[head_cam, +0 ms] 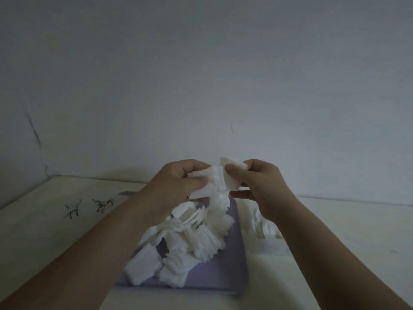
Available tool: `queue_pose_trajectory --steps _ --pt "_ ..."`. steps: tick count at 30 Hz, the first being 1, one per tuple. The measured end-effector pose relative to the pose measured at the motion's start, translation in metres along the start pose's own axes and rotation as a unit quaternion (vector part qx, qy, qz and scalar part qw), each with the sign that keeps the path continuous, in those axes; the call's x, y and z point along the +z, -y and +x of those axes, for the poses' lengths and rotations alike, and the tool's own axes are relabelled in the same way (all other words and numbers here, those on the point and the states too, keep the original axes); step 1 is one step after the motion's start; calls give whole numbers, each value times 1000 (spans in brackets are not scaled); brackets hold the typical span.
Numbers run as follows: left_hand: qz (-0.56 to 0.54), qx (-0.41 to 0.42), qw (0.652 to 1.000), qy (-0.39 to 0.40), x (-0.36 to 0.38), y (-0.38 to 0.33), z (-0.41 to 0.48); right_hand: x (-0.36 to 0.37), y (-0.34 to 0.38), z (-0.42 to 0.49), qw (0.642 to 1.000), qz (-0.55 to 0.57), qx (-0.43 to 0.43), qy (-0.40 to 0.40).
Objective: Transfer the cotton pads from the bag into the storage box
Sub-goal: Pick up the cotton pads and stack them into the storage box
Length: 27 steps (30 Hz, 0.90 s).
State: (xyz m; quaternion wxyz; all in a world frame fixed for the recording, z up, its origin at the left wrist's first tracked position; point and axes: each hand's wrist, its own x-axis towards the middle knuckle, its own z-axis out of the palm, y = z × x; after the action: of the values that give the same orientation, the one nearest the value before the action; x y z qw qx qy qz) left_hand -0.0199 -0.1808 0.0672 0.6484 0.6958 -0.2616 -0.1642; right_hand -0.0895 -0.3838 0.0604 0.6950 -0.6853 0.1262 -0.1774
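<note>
Left grip [172, 184], right grip [263, 186] both pinch pads [218, 181] above box [234, 247]. I judge pads light, soft, stack sheds easily; I'd squeeze stack across flat faces.

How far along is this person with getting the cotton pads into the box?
Well along. Done: a loose heap of pads lies on the purple box. In hand: the left hand and right hand together hold a bunch of pads above it. Left: a few more pads seem to lie to the right of the box, perhaps in a clear bag.
</note>
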Motion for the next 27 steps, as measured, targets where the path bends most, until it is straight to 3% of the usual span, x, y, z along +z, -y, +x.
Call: queue_pose_trajectory --steps 11,16,20,27 --pt "-138 32 989 -48 51 30 12 -18 -15 -6 994 109 16 24" --pt "-84 45 991 -94 61 38 21 -15 -26 2 989 148 21 9" --pt "-65 63 988 -127 56 41 27 -13 -31 6 981 186 23 43" --pt "-37 79 989 -118 50 42 27 -12 -35 6 988 119 -10 98"
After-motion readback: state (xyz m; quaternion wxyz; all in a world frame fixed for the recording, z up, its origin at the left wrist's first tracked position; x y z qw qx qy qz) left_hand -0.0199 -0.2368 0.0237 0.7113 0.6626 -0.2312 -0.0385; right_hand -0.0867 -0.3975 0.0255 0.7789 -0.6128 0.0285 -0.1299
